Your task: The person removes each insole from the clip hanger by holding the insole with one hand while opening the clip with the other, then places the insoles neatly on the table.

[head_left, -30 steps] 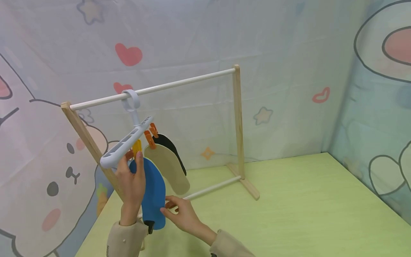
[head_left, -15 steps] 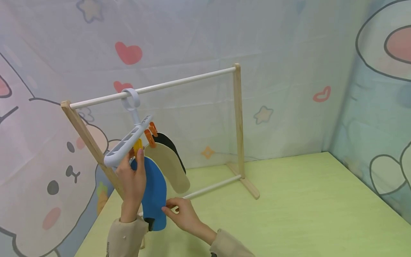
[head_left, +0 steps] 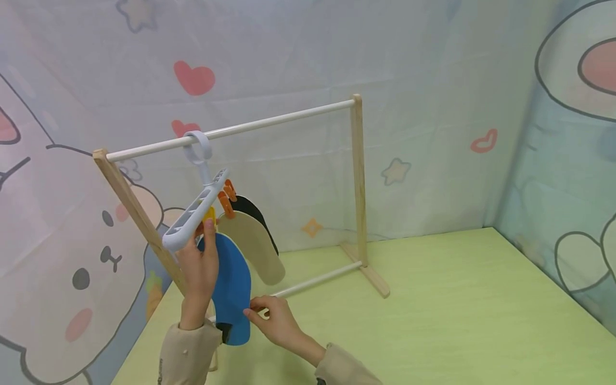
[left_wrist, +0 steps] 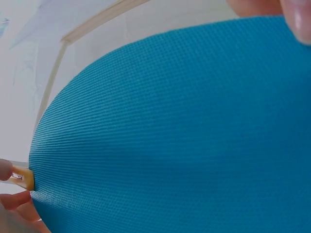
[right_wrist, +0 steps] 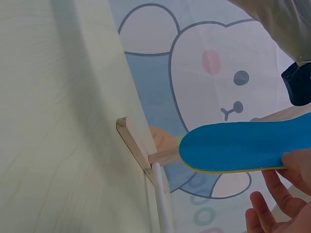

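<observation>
Insole point(head_left: 233, 283): blue, fine-ribbed in the close left wrist view, it was held lengthwise below the hanger, one rounded end up at the yellow clip and the other down above the worktop.
Left grip point(head_left: 198, 267): pinched the yellow clip point(head_left: 210, 214) between thumb and fingers, at the upper edge of the blue sole.
Right grip point(head_left: 275, 320): pinched the long edge of that sole near its lower end, thumb on the blue face.
Hanger point(head_left: 192, 214): pale grey, slotted along its bar, its ring looped round the rack's top rail point(head_left: 279, 122), with the near end tilted down.
Orange clips point(head_left: 225, 205): sat under the farther half of the hanger, just beyond the yellow one.
Beige insole point(head_left: 255, 248): hung from them, overlapping the black insole point(head_left: 253, 209) behind it.
Rack point(head_left: 359, 182): wooden posts, white rails, standing on the pale green worktop point(head_left: 457, 315).
Backdrop point(head_left: 433, 69): cartoon-printed cloth, behind everything.
</observation>
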`<action>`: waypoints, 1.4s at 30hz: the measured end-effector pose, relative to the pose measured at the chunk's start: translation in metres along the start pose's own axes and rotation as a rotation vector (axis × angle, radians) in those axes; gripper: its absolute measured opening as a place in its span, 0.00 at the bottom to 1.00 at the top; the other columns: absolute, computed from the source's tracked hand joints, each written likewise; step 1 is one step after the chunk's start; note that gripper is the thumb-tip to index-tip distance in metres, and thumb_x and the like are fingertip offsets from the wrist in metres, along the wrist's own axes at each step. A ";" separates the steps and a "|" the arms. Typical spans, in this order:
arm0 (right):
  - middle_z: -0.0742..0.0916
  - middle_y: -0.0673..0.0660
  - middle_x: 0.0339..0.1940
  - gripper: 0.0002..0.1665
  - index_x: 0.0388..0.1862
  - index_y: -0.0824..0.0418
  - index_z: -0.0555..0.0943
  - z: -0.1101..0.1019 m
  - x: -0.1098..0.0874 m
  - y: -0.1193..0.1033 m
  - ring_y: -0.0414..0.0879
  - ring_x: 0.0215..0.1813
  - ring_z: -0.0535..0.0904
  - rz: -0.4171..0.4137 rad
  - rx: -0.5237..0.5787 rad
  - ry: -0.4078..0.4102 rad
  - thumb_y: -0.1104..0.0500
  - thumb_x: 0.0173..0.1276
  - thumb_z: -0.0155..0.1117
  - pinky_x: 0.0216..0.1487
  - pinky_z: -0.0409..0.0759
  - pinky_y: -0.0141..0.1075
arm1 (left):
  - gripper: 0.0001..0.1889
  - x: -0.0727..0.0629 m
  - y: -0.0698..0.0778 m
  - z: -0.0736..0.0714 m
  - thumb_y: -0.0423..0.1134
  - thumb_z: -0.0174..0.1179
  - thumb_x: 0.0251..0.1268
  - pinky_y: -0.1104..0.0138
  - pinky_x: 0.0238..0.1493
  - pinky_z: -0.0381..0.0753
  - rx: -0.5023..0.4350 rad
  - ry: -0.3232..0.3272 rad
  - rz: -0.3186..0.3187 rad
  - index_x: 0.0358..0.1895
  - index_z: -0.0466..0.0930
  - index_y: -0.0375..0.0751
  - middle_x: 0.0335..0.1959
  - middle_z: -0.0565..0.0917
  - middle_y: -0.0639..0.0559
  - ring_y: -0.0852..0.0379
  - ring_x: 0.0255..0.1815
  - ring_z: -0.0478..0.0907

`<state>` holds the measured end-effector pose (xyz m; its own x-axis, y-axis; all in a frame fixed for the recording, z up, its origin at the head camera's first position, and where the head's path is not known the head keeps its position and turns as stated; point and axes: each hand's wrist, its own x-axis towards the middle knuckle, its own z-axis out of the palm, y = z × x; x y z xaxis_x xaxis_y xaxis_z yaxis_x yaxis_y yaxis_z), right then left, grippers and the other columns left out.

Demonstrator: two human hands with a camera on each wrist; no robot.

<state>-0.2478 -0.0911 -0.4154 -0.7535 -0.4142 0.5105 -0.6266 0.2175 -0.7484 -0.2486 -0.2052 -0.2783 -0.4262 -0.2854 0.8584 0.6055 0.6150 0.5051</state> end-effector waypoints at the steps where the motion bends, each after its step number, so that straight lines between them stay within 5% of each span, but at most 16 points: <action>1: 0.86 0.55 0.32 0.12 0.34 0.59 0.82 0.000 0.000 0.000 0.37 0.35 0.79 -0.003 -0.001 0.001 0.54 0.65 0.55 0.33 0.74 0.23 | 0.17 0.001 0.000 0.000 0.35 0.49 0.65 0.83 0.48 0.67 -0.008 -0.003 0.006 0.53 0.69 0.28 0.42 0.78 0.34 0.76 0.41 0.71; 15: 0.85 0.55 0.30 0.11 0.33 0.59 0.81 0.000 0.000 0.002 0.39 0.34 0.79 -0.016 0.004 0.034 0.55 0.65 0.55 0.32 0.74 0.25 | 0.17 0.005 0.001 -0.002 0.32 0.47 0.65 0.85 0.43 0.68 -0.076 -0.081 0.019 0.55 0.68 0.28 0.32 0.81 0.33 0.77 0.36 0.72; 21: 0.85 0.55 0.29 0.10 0.31 0.59 0.81 0.002 0.000 0.003 0.38 0.33 0.79 -0.043 -0.008 0.045 0.56 0.64 0.55 0.31 0.74 0.25 | 0.17 0.006 0.004 -0.003 0.36 0.45 0.66 0.84 0.47 0.67 -0.029 -0.113 -0.045 0.54 0.68 0.27 0.31 0.80 0.34 0.70 0.36 0.76; 28: 0.85 0.56 0.28 0.10 0.30 0.60 0.80 0.003 0.000 0.004 0.40 0.33 0.78 -0.061 -0.003 0.055 0.57 0.64 0.55 0.31 0.73 0.24 | 0.18 0.007 0.008 -0.005 0.36 0.43 0.67 0.86 0.48 0.65 0.001 -0.135 -0.138 0.54 0.66 0.26 0.38 0.79 0.33 0.80 0.34 0.71; 35: 0.85 0.56 0.28 0.09 0.30 0.61 0.80 0.001 -0.001 0.000 0.41 0.33 0.79 -0.071 0.000 0.065 0.58 0.64 0.55 0.31 0.72 0.24 | 0.18 0.008 0.010 -0.004 0.35 0.42 0.68 0.67 0.56 0.71 0.042 -0.134 -0.168 0.55 0.66 0.25 0.42 0.78 0.34 0.50 0.42 0.77; 37: 0.85 0.55 0.28 0.08 0.29 0.61 0.80 0.001 0.000 0.000 0.39 0.33 0.79 -0.073 -0.005 0.069 0.58 0.63 0.56 0.31 0.72 0.23 | 0.17 0.009 0.010 -0.004 0.34 0.43 0.67 0.62 0.56 0.70 0.016 -0.124 -0.156 0.55 0.65 0.25 0.42 0.77 0.34 0.57 0.42 0.77; 42: 0.85 0.55 0.27 0.09 0.28 0.60 0.80 0.001 0.000 0.002 0.39 0.33 0.79 -0.083 -0.010 0.086 0.58 0.63 0.56 0.30 0.71 0.23 | 0.17 0.009 0.009 -0.003 0.32 0.45 0.66 0.77 0.53 0.71 -0.047 -0.097 -0.125 0.53 0.66 0.23 0.39 0.77 0.32 0.80 0.37 0.70</action>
<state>-0.2486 -0.0921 -0.4170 -0.7132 -0.3543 0.6049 -0.6890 0.1952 -0.6980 -0.2449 -0.2050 -0.2661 -0.5615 -0.2840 0.7772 0.5735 0.5435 0.6130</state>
